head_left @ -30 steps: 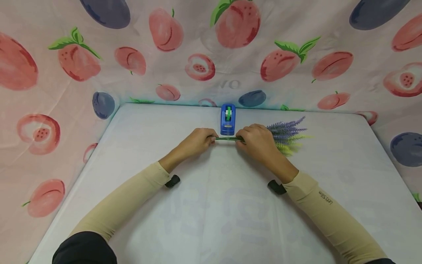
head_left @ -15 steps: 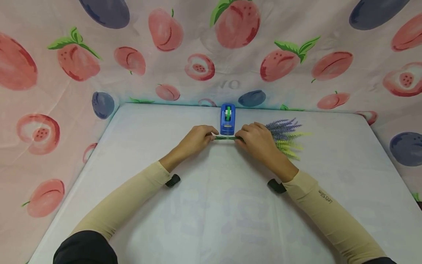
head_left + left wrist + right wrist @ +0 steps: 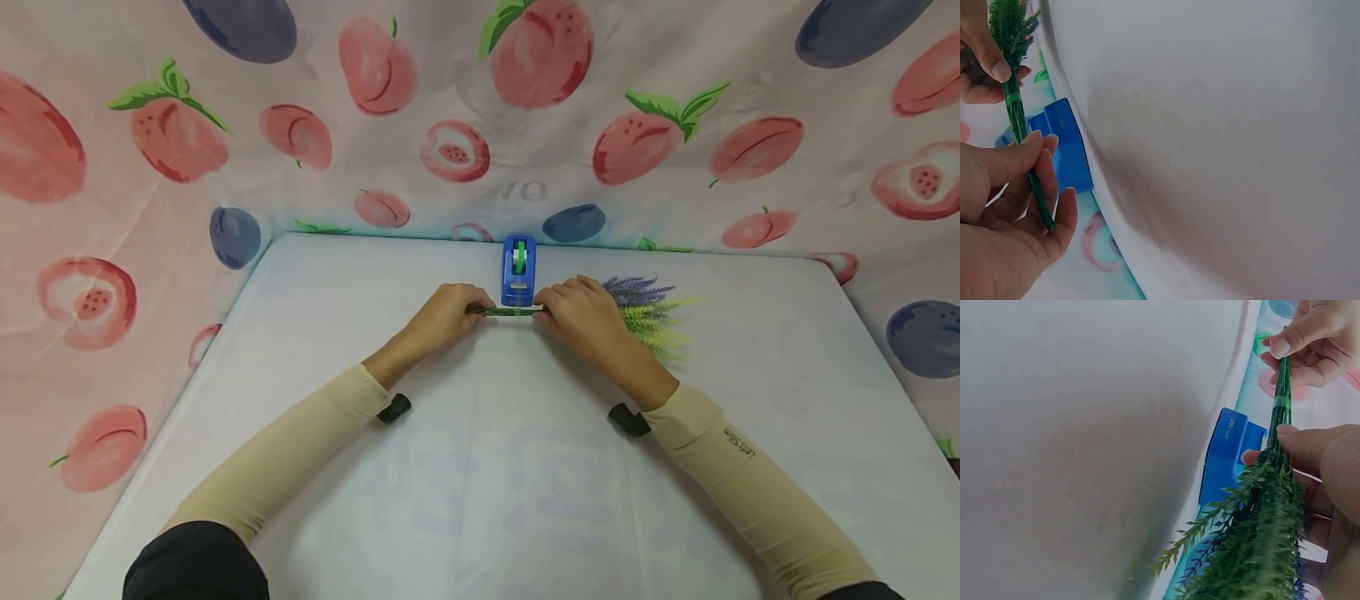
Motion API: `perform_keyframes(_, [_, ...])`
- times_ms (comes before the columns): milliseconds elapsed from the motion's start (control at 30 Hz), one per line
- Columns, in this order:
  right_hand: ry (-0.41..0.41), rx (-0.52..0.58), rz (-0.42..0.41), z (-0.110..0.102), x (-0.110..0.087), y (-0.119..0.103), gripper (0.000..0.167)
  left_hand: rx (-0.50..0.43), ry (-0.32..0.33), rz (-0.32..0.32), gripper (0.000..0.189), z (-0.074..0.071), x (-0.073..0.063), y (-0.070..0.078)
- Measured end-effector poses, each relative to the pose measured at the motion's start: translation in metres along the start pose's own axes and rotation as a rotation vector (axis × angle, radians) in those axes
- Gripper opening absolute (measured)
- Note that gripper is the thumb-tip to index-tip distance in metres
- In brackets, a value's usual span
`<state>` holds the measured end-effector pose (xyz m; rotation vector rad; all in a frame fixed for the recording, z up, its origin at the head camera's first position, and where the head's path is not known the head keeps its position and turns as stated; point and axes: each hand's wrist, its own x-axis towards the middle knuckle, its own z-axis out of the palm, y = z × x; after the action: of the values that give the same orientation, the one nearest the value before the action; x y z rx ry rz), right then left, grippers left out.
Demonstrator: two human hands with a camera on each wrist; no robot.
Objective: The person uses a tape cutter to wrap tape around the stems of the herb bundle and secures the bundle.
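Observation:
A bunch of artificial lavender stems [image 3: 654,315], with purple and yellow-green heads, is held level between both hands, heads to the right. My left hand [image 3: 450,317] pinches the lower stem ends between thumb and fingers. Nearer the heads, my right hand [image 3: 583,323] grips the bunch, its thumb along the stems in the right wrist view. A band of light green tape [image 3: 1282,402] wraps the stems between the two hands. Just beyond the stems stands a blue tape dispenser [image 3: 518,271] with a green roll.
The white-covered table [image 3: 480,467] spreads in front of the arms. A fruit-printed cloth [image 3: 315,75] hangs behind the table and at its sides. The wrist cameras [image 3: 395,408] sit below each cuff.
The bunch has rolled between the hands, with fewer purple and more yellow-green heads showing now. My left fingers have shifted along the stem ends. The dispenser stays put.

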<state>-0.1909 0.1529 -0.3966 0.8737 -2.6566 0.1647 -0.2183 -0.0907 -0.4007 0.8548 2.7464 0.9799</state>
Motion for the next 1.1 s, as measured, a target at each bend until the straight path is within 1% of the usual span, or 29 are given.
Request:
perform_keyframes(133, [0.002, 0.002, -0.001, 0.0004, 0.0008, -0.0002, 0.016, -0.016, 0.005, -0.004, 0.017, -0.0012, -0.0008, 0.0001])
perform_keyframes(233, [0.0, 0.018, 0.018, 0.0006, 0.0017, -0.001, 0.021, -0.026, -0.001, -0.003, 0.016, -0.0012, -0.0005, -0.0002])
perform_keyframes(367, [-0.021, 0.042, 0.047, 0.0005, 0.0037, -0.0029, 0.028, -0.015, -0.013, 0.003, 0.016, -0.0004, 0.0001, -0.0006])
perform_keyframes(467, [-0.036, 0.05, 0.055, 0.0003, 0.0054, -0.0041, 0.027, 0.0, -0.017, 0.003, 0.016, -0.0003, 0.0, -0.0006])
perform_keyframes(633, [-0.035, 0.057, 0.056, 0.0009, 0.0061, -0.0044, 0.023, 0.015, -0.029, 0.002, 0.018, -0.0004, 0.0002, -0.0006])
perform_keyframes(900, [-0.026, 0.035, 0.027, 0.0023, 0.0067, -0.0017, 0.019, 0.047, -0.085, 0.002, 0.023, 0.0008, 0.0017, -0.0027])
perform_keyframes(1100, [-0.032, 0.041, 0.042, 0.004, 0.0077, -0.0008, 0.022, 0.023, -0.091, 0.028, 0.022, 0.0003, 0.0021, -0.0028])
